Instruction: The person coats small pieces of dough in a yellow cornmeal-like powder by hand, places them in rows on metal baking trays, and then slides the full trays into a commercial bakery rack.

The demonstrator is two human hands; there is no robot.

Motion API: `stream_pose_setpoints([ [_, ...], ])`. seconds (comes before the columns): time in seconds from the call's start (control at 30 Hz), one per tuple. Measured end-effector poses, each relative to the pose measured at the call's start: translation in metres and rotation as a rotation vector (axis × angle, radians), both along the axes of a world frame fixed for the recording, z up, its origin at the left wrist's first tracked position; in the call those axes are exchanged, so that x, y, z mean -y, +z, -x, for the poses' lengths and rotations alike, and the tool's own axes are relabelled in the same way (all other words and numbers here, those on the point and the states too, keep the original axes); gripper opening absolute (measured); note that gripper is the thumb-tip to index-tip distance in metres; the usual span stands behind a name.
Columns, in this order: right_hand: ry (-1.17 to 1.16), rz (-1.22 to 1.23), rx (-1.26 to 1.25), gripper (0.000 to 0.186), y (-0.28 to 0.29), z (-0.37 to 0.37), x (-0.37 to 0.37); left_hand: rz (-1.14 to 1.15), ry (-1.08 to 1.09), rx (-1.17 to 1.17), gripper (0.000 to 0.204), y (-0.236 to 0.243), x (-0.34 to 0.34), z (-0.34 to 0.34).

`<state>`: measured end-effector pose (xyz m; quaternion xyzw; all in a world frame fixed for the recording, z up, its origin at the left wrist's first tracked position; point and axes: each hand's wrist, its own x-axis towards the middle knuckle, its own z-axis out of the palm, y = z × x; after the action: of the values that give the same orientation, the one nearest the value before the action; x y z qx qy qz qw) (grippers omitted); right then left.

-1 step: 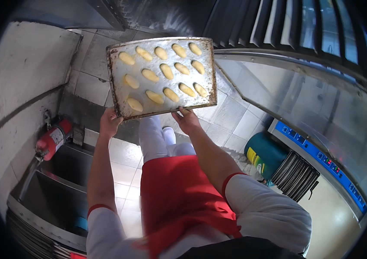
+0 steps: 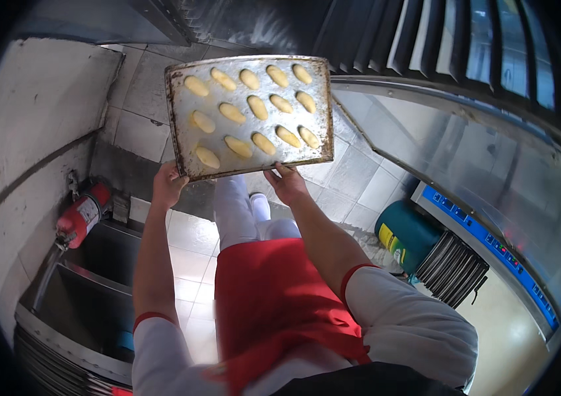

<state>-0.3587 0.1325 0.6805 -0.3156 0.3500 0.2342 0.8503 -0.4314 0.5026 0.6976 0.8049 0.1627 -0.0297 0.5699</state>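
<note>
A rectangular metal baking tray point(image 2: 185, 142) with a worn, browned rim is held out in front of me. Several oval, pale yellow dough pieces point(image 2: 257, 107) lie on it in rough rows, apart from each other. At the tray's near left corner, my left hand point(image 2: 168, 185) is closed on the rim. My right hand point(image 2: 288, 185) grips the near edge right of the middle, its thumb on the rim and its other fingers partly hidden beneath.
Dark slatted racking point(image 2: 419, 39) stands far right, above an open glass-paned door point(image 2: 465, 145). A blue control panel point(image 2: 492, 244), green cylinder point(image 2: 409, 236) and stacked dark trays or racks point(image 2: 452, 269) are at right. Left are a red fire extinguisher point(image 2: 84, 214) and metal sink basins point(image 2: 89, 290).
The tray sits very slightly farther right in the view. Both hands keep their hold on it.
</note>
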Motion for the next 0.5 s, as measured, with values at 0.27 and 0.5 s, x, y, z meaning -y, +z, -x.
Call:
stream_pose_setpoints([
  [0.27, -0.124, -0.092, -0.087, 0.029, 0.002, 0.001, -0.032, -0.296, -0.196, -0.05, 0.047, 0.046, -0.041, -0.061],
  [0.5, -0.243, -0.198, -0.049, 0.03, 0.023, -0.028, -0.071, -0.341, -0.273, -0.157, 0.05, 0.1, -0.077, -0.144],
])
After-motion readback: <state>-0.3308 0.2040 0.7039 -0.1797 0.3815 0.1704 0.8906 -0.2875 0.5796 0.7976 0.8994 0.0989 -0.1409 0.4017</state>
